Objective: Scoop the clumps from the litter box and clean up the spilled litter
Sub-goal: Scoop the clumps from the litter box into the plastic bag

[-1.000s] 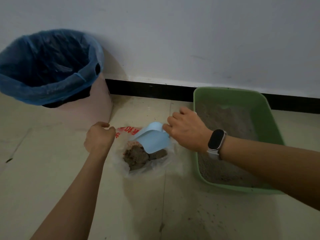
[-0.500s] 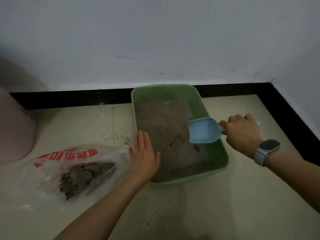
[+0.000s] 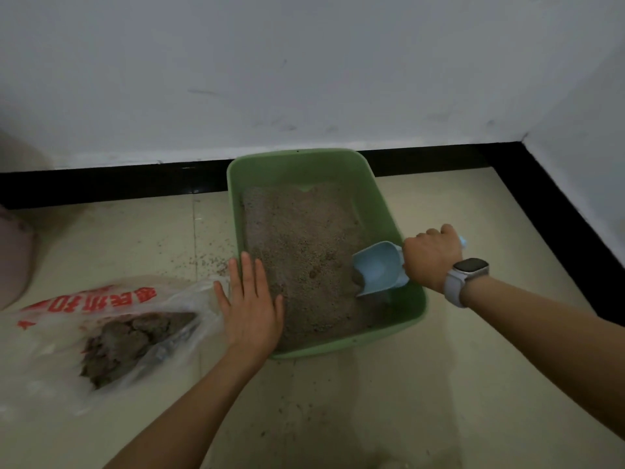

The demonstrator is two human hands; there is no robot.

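Observation:
A green litter box holding grey-brown litter stands on the floor against the wall. My right hand grips the handle of a light blue scoop, whose mouth digs into the litter at the box's near right, with a dark clump at its lip. My left hand rests flat with straight fingers on the box's left rim. A clear plastic bag with red print lies on the floor to the left, holding dark clumps. Spilled litter grains dot the floor beside the box's left wall.
A pink bin's side shows at the far left edge. A black skirting board runs along the white wall and turns at the corner on the right. More scattered grains lie on the tile in front of the box.
My right hand has carried the scoop from the bag to the box and now lowered it into the litter. My left hand let go of the bag and settled on the box's rim.

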